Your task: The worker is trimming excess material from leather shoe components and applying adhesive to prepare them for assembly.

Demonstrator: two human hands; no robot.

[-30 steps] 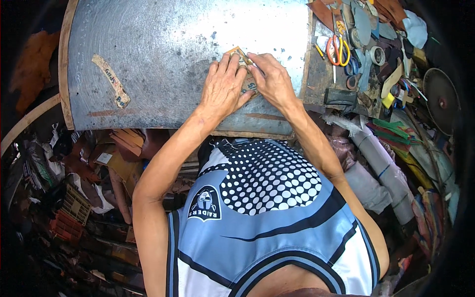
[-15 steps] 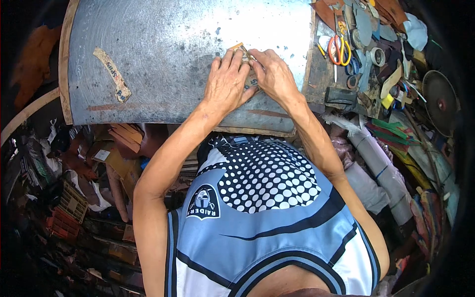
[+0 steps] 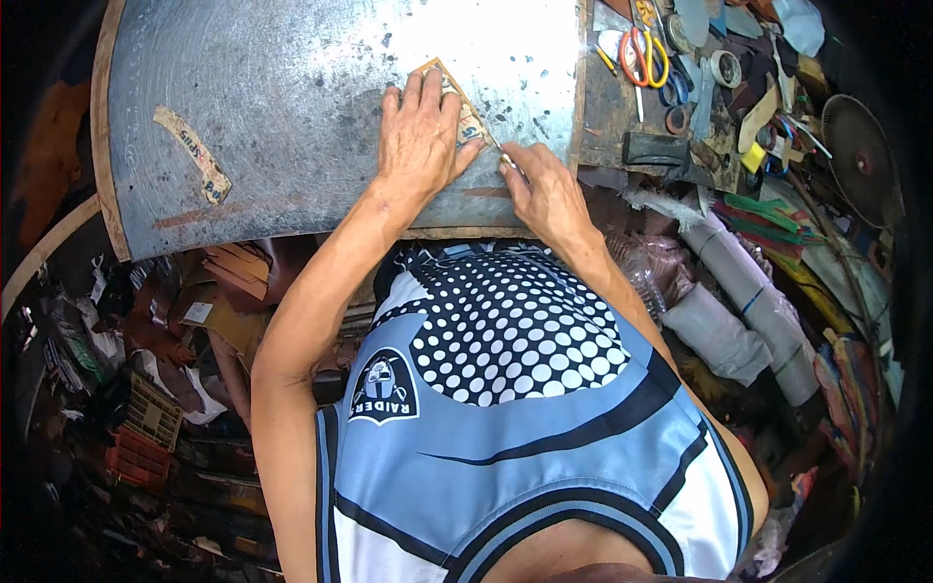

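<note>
My left hand (image 3: 420,131) lies flat with fingers stretched out, pressing a pale pattern piece (image 3: 472,129) with handwriting on it down onto the metal-topped table (image 3: 321,58). A strip of tan leather (image 3: 436,64) shows along the pattern's upper edge; the palm hides much of both. At the pattern's lower right corner, my right hand (image 3: 550,194) is closed around a slim knife (image 3: 505,156), its tip at the corner. Farther left on the table lies a second, curved pattern piece (image 3: 192,154), apart from both hands.
On the wooden bench (image 3: 607,112) to the right are scissors with red and yellow handles (image 3: 643,58), tape rolls (image 3: 725,67), a black block (image 3: 655,149) and leather scraps. A round fan (image 3: 861,162) stands beyond. Wrapped rolls (image 3: 748,282) lie below the bench.
My right hand has drawn the knife down and to the right along the pattern's edge, away from my left fingers. The whole view has shifted slightly; my left hand still presses the pattern.
</note>
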